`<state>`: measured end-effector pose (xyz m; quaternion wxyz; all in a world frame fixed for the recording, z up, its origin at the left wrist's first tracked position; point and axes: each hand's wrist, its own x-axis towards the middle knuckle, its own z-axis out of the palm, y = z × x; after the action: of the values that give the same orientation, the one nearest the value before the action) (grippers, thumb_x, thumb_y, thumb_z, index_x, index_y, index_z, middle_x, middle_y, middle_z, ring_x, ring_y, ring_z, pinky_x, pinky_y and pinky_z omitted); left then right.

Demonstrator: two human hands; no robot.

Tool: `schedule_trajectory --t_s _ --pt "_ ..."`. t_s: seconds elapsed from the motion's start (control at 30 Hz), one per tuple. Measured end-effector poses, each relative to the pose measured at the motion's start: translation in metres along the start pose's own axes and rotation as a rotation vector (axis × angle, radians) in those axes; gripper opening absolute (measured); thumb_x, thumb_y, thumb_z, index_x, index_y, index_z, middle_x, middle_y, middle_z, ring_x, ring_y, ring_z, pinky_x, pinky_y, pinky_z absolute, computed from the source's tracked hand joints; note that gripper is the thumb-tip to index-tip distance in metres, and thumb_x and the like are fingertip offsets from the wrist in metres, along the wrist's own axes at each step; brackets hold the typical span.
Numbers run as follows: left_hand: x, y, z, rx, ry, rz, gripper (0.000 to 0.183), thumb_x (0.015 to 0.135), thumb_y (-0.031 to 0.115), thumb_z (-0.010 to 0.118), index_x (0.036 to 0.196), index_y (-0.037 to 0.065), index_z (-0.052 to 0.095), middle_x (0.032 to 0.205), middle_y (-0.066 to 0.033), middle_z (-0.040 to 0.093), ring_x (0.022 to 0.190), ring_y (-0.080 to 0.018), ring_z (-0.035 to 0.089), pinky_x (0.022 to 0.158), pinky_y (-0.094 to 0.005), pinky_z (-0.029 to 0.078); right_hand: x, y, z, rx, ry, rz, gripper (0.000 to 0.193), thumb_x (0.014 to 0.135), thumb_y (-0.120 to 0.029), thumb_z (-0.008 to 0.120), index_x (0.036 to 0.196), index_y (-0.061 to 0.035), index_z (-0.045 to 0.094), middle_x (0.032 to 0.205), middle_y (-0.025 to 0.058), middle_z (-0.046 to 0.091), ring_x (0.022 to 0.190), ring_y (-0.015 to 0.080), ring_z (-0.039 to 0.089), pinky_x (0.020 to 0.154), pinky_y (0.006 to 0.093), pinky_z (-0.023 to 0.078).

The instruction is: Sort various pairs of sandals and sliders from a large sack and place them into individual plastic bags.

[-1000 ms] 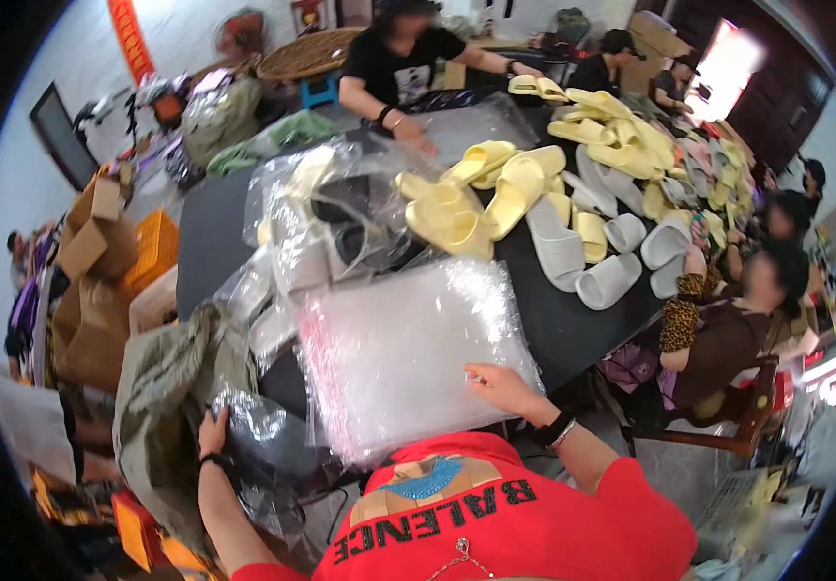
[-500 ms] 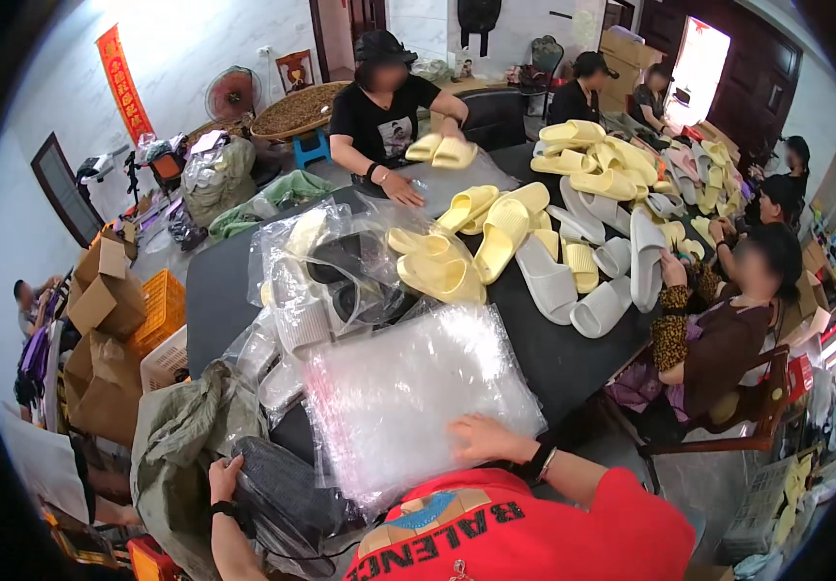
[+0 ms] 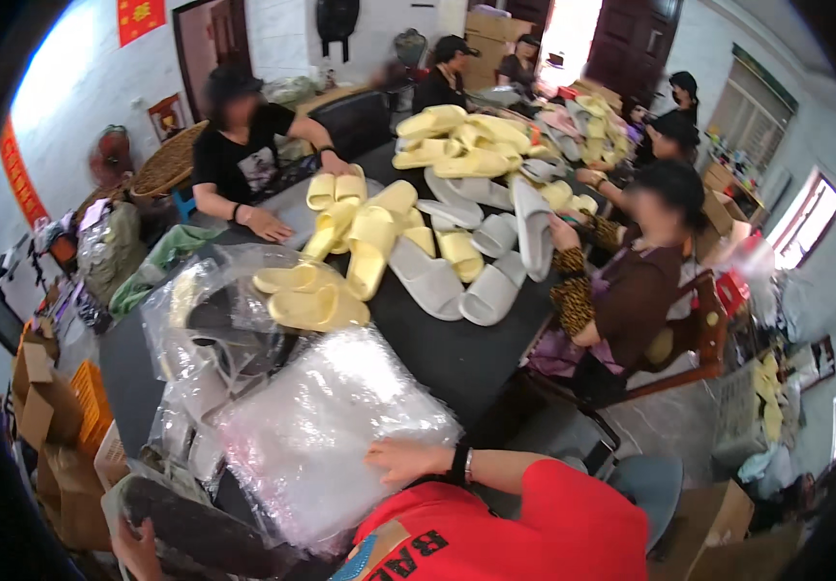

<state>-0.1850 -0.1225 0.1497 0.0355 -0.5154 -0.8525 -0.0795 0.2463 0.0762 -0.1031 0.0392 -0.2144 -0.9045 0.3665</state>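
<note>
Your right hand (image 3: 400, 459) now lies flat, fingers open, on the bubble-wrap stack (image 3: 326, 436); your left hand (image 3: 135, 542) has closed on a dark slipper (image 3: 205, 528) below it

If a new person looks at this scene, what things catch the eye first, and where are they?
First comes the heap of yellow slippers and grey slippers spread along the middle of the dark table. Nearer, the right hand lies flat on a stack of clear plastic bags at the table's near end, while the left hand holds a dark bagged slipper at the lower left. Other people sit around the table.
</note>
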Motion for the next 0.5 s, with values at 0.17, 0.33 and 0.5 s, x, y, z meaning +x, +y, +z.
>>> schedule_trajectory --t_s 0.17,0.33,0.5 --pt "0.007 0.065 -0.047 -0.285 0.268 0.244 0.061 0.075 0.022 0.065 0.123 -0.007 0.042 0.111 -0.0194 0.052 0.103 -0.0255 0.051 0.086 -0.0355 0.041 0.031 -0.023 -0.002 0.473 -0.037 0.264 0.050 0.087 -0.035 0.047 0.128 -0.0065 0.040 0.124 0.0141 0.043 0.100 0.0319 0.051 0.086 0.0407 0.042" --pt "0.029 0.157 -0.013 -1.021 0.683 0.269 0.068 0.070 0.027 0.072 0.122 -0.007 0.045 0.116 -0.0153 0.051 0.106 -0.0237 0.049 0.091 -0.0364 0.038 0.013 -0.005 -0.038 1.200 -0.238 -0.110 0.062 0.088 -0.044 0.039 0.137 -0.0094 0.025 0.132 0.0214 0.038 0.113 0.0390 0.044 0.081 0.0496 0.043" --pt "0.012 0.149 0.023 -0.747 0.288 0.824 0.043 0.065 0.025 0.068 0.101 0.003 0.058 0.106 -0.0151 0.054 0.100 -0.0294 0.050 0.084 -0.0372 0.039 -0.005 -0.057 -0.106 0.206 0.478 0.012 0.061 0.085 -0.032 0.047 0.136 -0.0031 0.028 0.132 0.0155 0.040 0.119 0.0291 0.041 0.096 0.0398 0.039"
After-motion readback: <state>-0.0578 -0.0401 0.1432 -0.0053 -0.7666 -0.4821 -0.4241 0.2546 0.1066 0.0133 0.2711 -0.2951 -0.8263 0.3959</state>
